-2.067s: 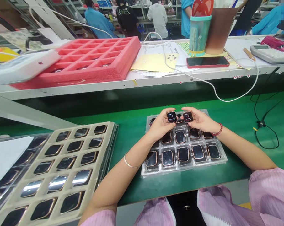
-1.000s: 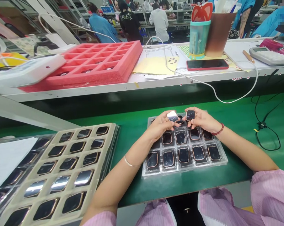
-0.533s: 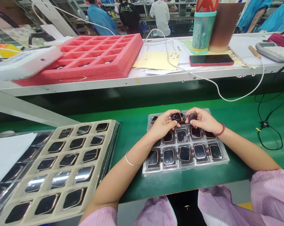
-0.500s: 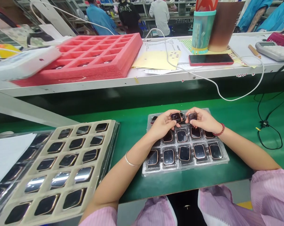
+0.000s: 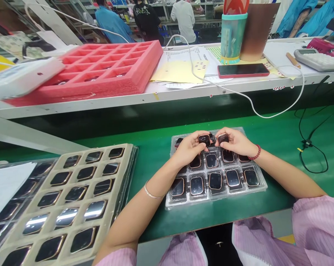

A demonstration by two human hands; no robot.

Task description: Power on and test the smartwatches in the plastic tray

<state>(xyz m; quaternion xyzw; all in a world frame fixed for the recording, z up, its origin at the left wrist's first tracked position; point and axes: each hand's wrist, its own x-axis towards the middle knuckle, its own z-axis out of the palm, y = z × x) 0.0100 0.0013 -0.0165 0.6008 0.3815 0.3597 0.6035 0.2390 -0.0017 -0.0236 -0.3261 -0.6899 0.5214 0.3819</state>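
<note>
Over the back row of a clear plastic tray [image 5: 211, 200], my left hand [image 5: 193, 147] pinches a smartwatch face [image 5: 204, 140] with a dark screen and gold rim. A similar smartwatch face [image 5: 223, 138] is gripped between the thumb and fingers of my right hand [image 5: 237, 142]. The two pieces are held side by side, a small gap apart. Below them, several more dark watch faces [image 5: 197, 185] with gold rims sit in the tray's pockets. My hands hide part of the tray's back row.
To the left, a cream foam tray [image 5: 35, 207] holds rows of watch faces, beside a white sheet [image 5: 10, 188]. A shelf above carries a pink foam tray [image 5: 139, 81], papers, a phone [image 5: 243, 70], a teal cup [image 5: 233, 37] and a calculator [image 5: 319, 61]. Black cable [image 5: 314, 171] lies right.
The whole view has shifted slightly, so things appear a little further left. Both hands still hold their watch faces, and the right one looks slightly turned.
</note>
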